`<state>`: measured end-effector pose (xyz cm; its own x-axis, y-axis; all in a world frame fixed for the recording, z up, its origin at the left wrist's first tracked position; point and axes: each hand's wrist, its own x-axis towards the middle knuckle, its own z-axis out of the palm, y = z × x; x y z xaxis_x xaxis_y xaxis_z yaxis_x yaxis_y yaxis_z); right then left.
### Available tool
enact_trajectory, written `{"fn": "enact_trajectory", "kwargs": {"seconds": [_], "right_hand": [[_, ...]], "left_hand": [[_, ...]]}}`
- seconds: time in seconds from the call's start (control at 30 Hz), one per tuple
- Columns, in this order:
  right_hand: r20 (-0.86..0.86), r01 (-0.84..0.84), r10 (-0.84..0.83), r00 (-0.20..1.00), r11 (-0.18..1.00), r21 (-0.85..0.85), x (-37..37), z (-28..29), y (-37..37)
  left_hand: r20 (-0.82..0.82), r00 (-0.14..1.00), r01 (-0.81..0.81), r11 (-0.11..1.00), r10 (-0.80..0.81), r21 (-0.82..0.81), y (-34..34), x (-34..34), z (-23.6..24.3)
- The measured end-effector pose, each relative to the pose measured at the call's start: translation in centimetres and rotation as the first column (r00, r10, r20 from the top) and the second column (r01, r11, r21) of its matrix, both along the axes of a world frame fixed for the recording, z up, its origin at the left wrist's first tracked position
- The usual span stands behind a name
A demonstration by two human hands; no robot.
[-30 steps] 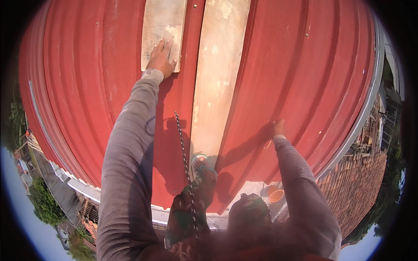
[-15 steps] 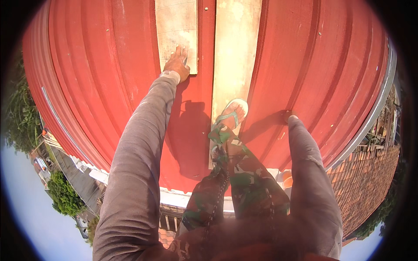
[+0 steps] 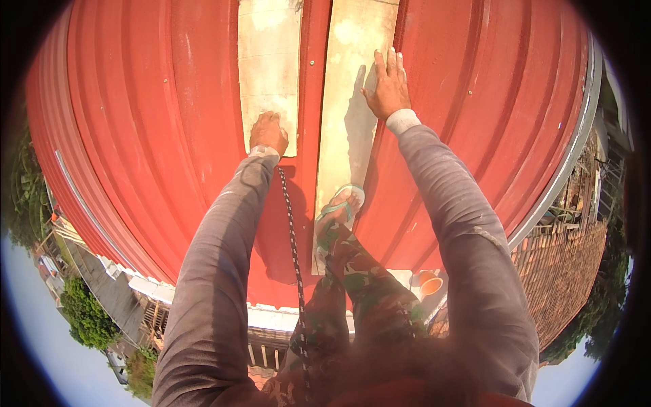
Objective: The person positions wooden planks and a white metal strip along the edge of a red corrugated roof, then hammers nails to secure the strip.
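Note:
My left hand [image 3: 269, 133] rests on the lower end of a short pale board [image 3: 270, 61], its fingers curled in. Whether anything is inside them is hidden. My right hand [image 3: 388, 88] lies with fingers stretched out over the right edge of a longer pale board [image 3: 349, 95], and its shadow falls across that wood. Both boards run lengthwise up a red ribbed metal roof [image 3: 203, 102]. On the longer one stands my foot in a light green sandal [image 3: 344, 202]. A black-and-white rope [image 3: 293, 237] hangs down from near my left wrist.
An orange bucket [image 3: 429, 283] sits at the roof's lower edge, right of my legs. A white ledge [image 3: 271, 316] borders that edge. Beyond the roof lie a tiled roof [image 3: 563, 278] at lower right and a green tree [image 3: 91, 312] at lower left.
My right hand has come up from low on the right to the longer board. My left hand sits lower in view, its fingers now more bent. The rope now hangs clear beside my left arm.

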<state>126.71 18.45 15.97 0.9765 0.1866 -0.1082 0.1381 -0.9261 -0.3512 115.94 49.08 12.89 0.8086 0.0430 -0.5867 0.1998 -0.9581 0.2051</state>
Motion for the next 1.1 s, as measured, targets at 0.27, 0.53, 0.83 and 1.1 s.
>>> {"fn": "enact_trajectory", "kwargs": {"seconds": [0.27, 0.53, 0.83, 1.1], "right_hand": [[-0.079, -0.059, 0.032, 0.996, 0.929, -0.366, 15.0, -2.8, 1.4], [-0.124, -0.142, 0.098, 0.987, 0.892, -0.429, 15.2, -2.2, 2.9], [-0.206, -0.177, 0.081, 0.975, 0.844, -0.506, 16.2, -1.1, 3.1], [-0.427, -0.225, 0.036, 0.904, 0.888, -0.401, 17.2, 1.5, 4.4]], "left_hand": [[-0.069, 0.997, 0.029, 0.998, -0.026, 0.051, 0.4, 13.3, 3.7], [-0.386, 0.923, -0.032, 0.999, 0.017, -0.034, 3.0, 16.0, 6.3], [0.056, 0.967, -0.198, 0.875, 0.247, -0.442, 8.8, 10.5, 22.0], [-0.329, 0.755, -0.558, 0.820, 0.566, 0.130, 20.2, -11.4, 23.2]]}}
